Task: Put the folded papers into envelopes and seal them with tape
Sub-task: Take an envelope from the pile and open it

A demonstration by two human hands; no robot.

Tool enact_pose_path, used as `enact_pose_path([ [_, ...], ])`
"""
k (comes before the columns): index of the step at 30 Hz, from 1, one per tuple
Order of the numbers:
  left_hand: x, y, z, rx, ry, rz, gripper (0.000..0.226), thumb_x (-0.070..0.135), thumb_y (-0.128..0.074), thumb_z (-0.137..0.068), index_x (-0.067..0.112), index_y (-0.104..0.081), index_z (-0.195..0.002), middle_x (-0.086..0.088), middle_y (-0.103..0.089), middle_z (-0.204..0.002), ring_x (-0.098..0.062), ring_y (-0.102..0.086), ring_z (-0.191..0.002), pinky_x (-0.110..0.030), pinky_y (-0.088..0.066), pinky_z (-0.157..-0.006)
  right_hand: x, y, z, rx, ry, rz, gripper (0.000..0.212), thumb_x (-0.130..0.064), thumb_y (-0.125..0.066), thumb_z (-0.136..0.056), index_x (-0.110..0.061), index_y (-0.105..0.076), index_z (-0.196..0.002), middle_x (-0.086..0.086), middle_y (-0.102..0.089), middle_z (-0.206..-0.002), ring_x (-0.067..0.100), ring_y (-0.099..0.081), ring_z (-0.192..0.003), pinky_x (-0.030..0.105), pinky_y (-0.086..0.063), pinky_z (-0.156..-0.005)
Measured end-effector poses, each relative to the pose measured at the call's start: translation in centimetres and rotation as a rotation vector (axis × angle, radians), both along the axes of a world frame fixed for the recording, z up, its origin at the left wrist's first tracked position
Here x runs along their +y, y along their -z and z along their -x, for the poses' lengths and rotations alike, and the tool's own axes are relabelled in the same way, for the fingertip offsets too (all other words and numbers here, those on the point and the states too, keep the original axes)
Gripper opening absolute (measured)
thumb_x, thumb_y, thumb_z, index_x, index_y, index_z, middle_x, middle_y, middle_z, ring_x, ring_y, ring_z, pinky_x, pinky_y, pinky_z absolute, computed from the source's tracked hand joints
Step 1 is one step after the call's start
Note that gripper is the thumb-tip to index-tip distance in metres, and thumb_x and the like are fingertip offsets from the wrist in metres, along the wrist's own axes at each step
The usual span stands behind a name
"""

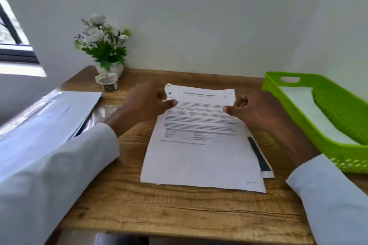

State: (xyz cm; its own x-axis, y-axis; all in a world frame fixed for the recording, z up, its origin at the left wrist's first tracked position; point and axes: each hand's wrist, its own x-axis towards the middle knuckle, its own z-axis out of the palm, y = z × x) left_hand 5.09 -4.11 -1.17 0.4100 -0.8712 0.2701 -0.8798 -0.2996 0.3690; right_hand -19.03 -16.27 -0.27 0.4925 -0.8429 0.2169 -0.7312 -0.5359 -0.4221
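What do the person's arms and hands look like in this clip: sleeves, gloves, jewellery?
Both arms wear long, loose white sleeves ending at the wrists. The left hand and right hand are bare: no gloves, and no rings or watch visible. The sleeves are plain, with no markings.

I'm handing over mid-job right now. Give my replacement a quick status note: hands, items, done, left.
Left hand and right hand each pinch a far corner of the top printed sheet, lifting its far edge off the desk.
Envelopes lie at left; tape roll stands by the flower pot; green tray at right.
Done: nothing visibly.
Left: fold, insert, tape.
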Motion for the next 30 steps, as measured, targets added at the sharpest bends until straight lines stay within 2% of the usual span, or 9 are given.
enact_pose_path([
  [4,2.1,1.0,-1.3,0.077,-0.073,-0.166,0.060,0.066,-0.066,-0.074,0.013,-0.067,-0.103,0.006,-0.065,-0.091,-0.007,-0.056,-0.071,-0.024,-0.042,-0.055,-0.2,0.7,-0.3,0.090,0.024,0.077,0.051,-0.055,-0.077,-0.077,-0.031,-0.038,-0.056,-0.019,-0.041,-0.053,-0.003,-0.038,-0.051,0.021,-0.021,-0.046],
  [8,2.1,0.8,-0.3,0.269,-0.062,-0.117,0.057,0.055,-0.077,-0.072,0.011,-0.066,-0.106,-0.001,-0.069,-0.100,-0.021,-0.064,-0.090,-0.040,-0.053,-0.079,-0.4,1.1,-0.7,-0.053,-0.025,-0.078,0.048,-0.052,-0.081,-0.074,-0.030,-0.043,-0.055,-0.025,-0.047,-0.035,-0.010,-0.049,-0.039,0.014,-0.030,-0.038],
  [10,1.9,0.7,0.1,0.474,-0.053,-0.101,0.059,0.044,-0.082,-0.071,0.015,-0.062,-0.119,0.003,-0.065,-0.111,-0.019,-0.061,-0.102,-0.039,-0.053,-0.091,-0.4,1.5,-0.8,-0.196,-0.022,-0.236,0.034,-0.045,-0.084,-0.073,-0.028,-0.056,-0.065,-0.024,-0.058,-0.047,-0.008,-0.055,-0.046,0.017,-0.037,-0.046],
  [12,1.8,0.8,0.2,0.700,-0.068,-0.057,0.060,0.028,-0.084,-0.072,0.017,-0.059,-0.125,0.003,-0.064,-0.113,-0.017,-0.062,-0.105,-0.037,-0.053,-0.094,-0.3,2.0,-0.6,-0.384,-0.039,-0.423,0.022,-0.030,-0.086,-0.074,-0.027,-0.065,-0.080,-0.017,-0.071,-0.075,-0.001,-0.067,-0.061,0.017,-0.046,-0.049],
  [14,1.7,1.0,-0.1,0.956,-0.077,0.035,0.053,0.010,-0.082,-0.073,0.015,-0.059,-0.121,-0.004,-0.070,-0.111,-0.019,-0.069,-0.098,-0.035,-0.057,-0.088,-0.4,2.2,-0.4,-0.532,-0.047,-0.522,0.021,-0.015,-0.085,-0.074,-0.021,-0.071,-0.090,-0.006,-0.076,-0.089,0.004,-0.072,-0.065,0.016,-0.051,-0.049],
  [17,1.8,1.1,-0.2,1.268,-0.005,0.098,0.048,-0.004,-0.075,-0.076,0.009,-0.056,-0.118,-0.011,-0.076,-0.101,-0.022,-0.075,-0.086,-0.029,-0.061,-0.066,-0.6,2.3,-0.2,-0.665,-0.020,-0.525,0.029,-0.002,-0.082,-0.074,-0.006,-0.073,-0.101,0.001,-0.077,-0.085,0.012,-0.075,-0.067,0.021,-0.056,-0.052],
  [21,1.9,1.3,-0.4,1.299,0.159,0.023,0.047,0.003,-0.075,-0.075,0.009,-0.060,-0.119,-0.007,-0.075,-0.105,-0.023,-0.073,-0.096,-0.035,-0.061,-0.077,-1.1,2.4,-0.2,-0.908,-0.070,-0.658,0.042,-0.005,-0.082,-0.066,-0.002,-0.073,-0.107,0.013,-0.078,-0.097,0.029,-0.075,-0.086,0.035,-0.061,-0.068],
  [24,2.0,1.3,-0.6,1.294,0.271,-0.026,0.048,0.009,-0.075,-0.073,0.014,-0.064,-0.120,-0.003,-0.074,-0.111,-0.020,-0.071,-0.101,-0.033,-0.061,-0.076,-1.4,2.0,-0.7,-1.063,-0.102,-0.726,0.053,-0.008,-0.079,-0.063,0.002,-0.069,-0.114,0.013,-0.077,-0.100,0.028,-0.075,-0.086,0.034,-0.060,-0.067],
  [30,2.0,0.7,-1.1,1.282,0.314,0.020,0.040,0.007,-0.069,-0.078,0.012,-0.067,-0.118,-0.003,-0.073,-0.113,-0.020,-0.071,-0.101,-0.029,-0.060,-0.072,-2.3,0.8,-2.0,-1.169,-0.167,-0.748,0.034,-0.002,-0.070,-0.080,-0.003,-0.069,-0.115,0.011,-0.076,-0.107,0.025,-0.074,-0.093,0.035,-0.060,-0.075],
])
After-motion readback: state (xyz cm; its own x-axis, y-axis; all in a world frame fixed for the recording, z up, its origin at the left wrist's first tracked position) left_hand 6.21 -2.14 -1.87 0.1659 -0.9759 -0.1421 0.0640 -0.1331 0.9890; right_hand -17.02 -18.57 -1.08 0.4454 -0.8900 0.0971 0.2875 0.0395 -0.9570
